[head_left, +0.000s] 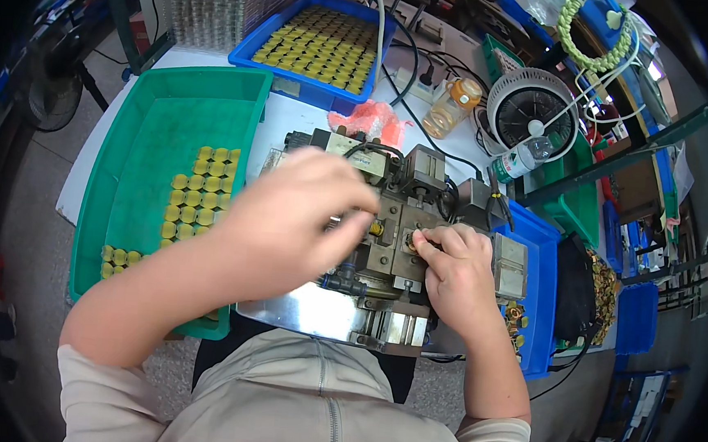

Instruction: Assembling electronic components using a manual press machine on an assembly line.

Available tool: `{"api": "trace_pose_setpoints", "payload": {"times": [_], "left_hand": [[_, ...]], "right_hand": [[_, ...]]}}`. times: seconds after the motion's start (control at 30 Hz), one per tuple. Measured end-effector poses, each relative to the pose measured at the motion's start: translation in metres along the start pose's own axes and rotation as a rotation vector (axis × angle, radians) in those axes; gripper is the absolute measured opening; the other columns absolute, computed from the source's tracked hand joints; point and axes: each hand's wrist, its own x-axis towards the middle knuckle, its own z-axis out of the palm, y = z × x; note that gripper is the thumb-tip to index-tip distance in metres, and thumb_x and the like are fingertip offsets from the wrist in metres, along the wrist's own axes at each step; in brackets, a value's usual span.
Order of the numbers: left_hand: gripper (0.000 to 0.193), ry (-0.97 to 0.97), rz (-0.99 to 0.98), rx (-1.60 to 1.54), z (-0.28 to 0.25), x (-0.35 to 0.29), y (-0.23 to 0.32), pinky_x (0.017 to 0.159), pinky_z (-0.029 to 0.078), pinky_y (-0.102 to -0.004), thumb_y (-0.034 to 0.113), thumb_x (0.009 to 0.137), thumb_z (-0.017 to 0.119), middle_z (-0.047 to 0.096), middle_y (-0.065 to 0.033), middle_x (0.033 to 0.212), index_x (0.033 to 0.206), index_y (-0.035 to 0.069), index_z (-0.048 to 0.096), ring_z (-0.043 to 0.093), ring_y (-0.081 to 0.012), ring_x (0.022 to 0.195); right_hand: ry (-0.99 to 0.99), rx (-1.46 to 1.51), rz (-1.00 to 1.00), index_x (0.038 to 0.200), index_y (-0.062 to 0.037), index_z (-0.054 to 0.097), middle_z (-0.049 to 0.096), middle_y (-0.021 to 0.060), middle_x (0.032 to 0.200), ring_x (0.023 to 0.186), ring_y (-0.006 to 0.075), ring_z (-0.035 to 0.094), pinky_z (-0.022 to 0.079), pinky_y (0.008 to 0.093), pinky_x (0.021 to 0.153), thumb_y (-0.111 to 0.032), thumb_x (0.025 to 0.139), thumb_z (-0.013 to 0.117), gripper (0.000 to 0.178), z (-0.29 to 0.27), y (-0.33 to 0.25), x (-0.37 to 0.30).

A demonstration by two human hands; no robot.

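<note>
A metal bench fixture (pixel 400 261) with several steel blocks and cylinders stands in front of me. Over its left side is my left hand (pixel 309 214), smeared by motion, its thumb and forefinger near each other; whether anything is between them cannot be made out. My right hand (pixel 461 270) rests on the fixture's middle block, thumb and fingertips closed at a small round part (pixel 410 240) that they mostly cover. Between the two hands, a small yellow coil-like piece (pixel 377 227) sits in the fixture.
At left, a green tray (pixel 131 115) holds rows of yellow-topped round parts (pixel 200 198). Behind is a blue crate (pixel 255 54) full of similar parts. A pink cloth (pixel 369 122), an orange-lidded bottle (pixel 452 109), a fan (pixel 534 110) and a blue bin (pixel 542 292) surround the fixture.
</note>
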Motion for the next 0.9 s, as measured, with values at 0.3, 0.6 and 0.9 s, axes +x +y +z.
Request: {"api": "trace_pose_setpoints", "payload": {"times": [0.3, 0.6, 0.9], "left_hand": [[0.019, -0.451, 0.213, 0.282, 0.103, 0.049, -0.017, 0.090, 0.050, -0.0394, 0.014, 0.083, 0.071, 0.064, -0.0096, 0.103, 0.099, 0.004, 0.069, 0.056, -0.0293, 0.100], [0.015, -0.557, 0.237, 0.251, 0.099, 0.061, -0.008, 0.088, 0.050, -0.0396, 0.011, 0.083, 0.069, 0.064, -0.0131, 0.097, 0.095, 0.003, 0.068, 0.055, -0.0326, 0.099], [0.024, -0.258, -0.419, -0.215, 0.011, 0.052, 0.001, 0.077, 0.049, -0.0291, 0.008, 0.080, 0.071, 0.065, -0.0077, 0.096, 0.102, -0.001, 0.067, 0.058, -0.0178, 0.081]], "right_hand": [[0.469, 0.138, 0.357, 0.118, -0.0036, 0.071, 0.063, 0.0105, 0.116, 0.100, 0.0234, 0.058, 0.045, 0.0341, 0.088, 0.006, 0.081, 0.060, 0.039, -0.049, 0.054, -0.068], [0.337, 0.123, 1.184, 0.115, 0.0035, 0.070, 0.069, 0.0110, 0.099, 0.085, 0.0190, 0.062, 0.050, 0.0283, 0.079, -0.005, 0.086, 0.067, 0.030, -0.069, 0.163, -0.215], [0.013, 0.257, 1.298, 0.099, 0.0050, 0.071, 0.067, 0.0100, 0.082, 0.071, 0.0161, 0.060, 0.052, 0.0289, 0.069, -0.019, 0.075, 0.081, 0.036, -0.006, 0.213, -0.252]]}}
